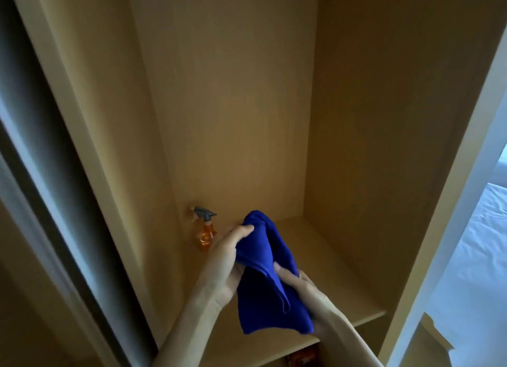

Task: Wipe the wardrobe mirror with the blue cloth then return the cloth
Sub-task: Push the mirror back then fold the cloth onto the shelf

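Both hands, left hand (225, 259) and right hand (307, 289), grip closed on blue cloth (270, 278): soft, light, floppy; hold bunched edges.

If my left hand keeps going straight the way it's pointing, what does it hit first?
Apart from the blue cloth the left hand already grips, probably the wardrobe's back panel, just right of the orange spray bottle. Depth is hard to judge here.

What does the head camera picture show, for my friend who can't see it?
Two hands hold a blue cloth over a wooden wardrobe shelf: the left hand grips its top, the right hand pinches its side. An orange spray bottle stands in the shelf's back left corner.
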Available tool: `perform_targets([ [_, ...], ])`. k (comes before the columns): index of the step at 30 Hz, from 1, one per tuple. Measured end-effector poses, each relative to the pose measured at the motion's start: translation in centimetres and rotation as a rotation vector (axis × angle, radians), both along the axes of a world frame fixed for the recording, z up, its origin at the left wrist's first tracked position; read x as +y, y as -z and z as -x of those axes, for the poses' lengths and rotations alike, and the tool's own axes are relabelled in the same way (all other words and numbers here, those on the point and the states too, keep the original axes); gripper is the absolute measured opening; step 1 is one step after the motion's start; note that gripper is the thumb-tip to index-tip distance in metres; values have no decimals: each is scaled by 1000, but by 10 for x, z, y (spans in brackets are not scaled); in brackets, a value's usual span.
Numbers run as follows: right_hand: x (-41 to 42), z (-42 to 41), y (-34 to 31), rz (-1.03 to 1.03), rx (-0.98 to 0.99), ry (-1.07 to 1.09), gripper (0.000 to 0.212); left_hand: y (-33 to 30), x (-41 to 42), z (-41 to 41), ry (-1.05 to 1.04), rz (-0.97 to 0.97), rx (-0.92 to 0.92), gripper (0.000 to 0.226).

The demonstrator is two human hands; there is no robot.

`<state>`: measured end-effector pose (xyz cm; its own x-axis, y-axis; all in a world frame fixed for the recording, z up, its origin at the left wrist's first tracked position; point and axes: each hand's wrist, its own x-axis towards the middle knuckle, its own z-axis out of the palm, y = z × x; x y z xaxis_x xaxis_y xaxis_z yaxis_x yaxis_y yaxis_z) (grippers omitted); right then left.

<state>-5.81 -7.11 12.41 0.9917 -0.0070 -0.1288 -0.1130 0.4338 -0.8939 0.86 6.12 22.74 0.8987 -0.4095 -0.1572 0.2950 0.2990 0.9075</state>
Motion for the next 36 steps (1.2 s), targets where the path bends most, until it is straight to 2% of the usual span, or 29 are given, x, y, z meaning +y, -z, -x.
perform_targets([
  [1,-4,0,1,69,18,26,22,5,-2,-10,0,-3,25,20],
  [4,-27,-4,15,239,72,61,14,10,2,-18,64,13,40,17],
  [8,-56,-11,24,471,94,22,20,22,2,-32,51,-20,60,16],
  [10,-76,-14,28,562,108,2,4,27,-1,-39,40,-58,52,16],
  [12,-100,-21,35,612,104,25,12,36,0,-47,22,-86,29,15],
  [17,-151,-41,42,671,70,76,33,60,0,-76,-94,-175,-63,7],
  [19,-168,-49,40,684,66,94,28,70,-4,-83,-147,-230,-92,4],
  [22,-189,-63,38,656,65,162,22,87,-6,-91,-230,-325,-104,16],
  [27,-201,-73,45,629,48,198,36,128,4,-97,-163,-519,-273,17],
  [31,-205,-58,66,758,101,69,43,157,15,-76,-103,-581,-267,18],
  [33,-207,-44,74,738,128,15,51,165,24,-61,-63,-595,-222,17],
  [36,-210,-28,81,641,135,-60,30,173,34,-43,-1,-614,-150,14],
])
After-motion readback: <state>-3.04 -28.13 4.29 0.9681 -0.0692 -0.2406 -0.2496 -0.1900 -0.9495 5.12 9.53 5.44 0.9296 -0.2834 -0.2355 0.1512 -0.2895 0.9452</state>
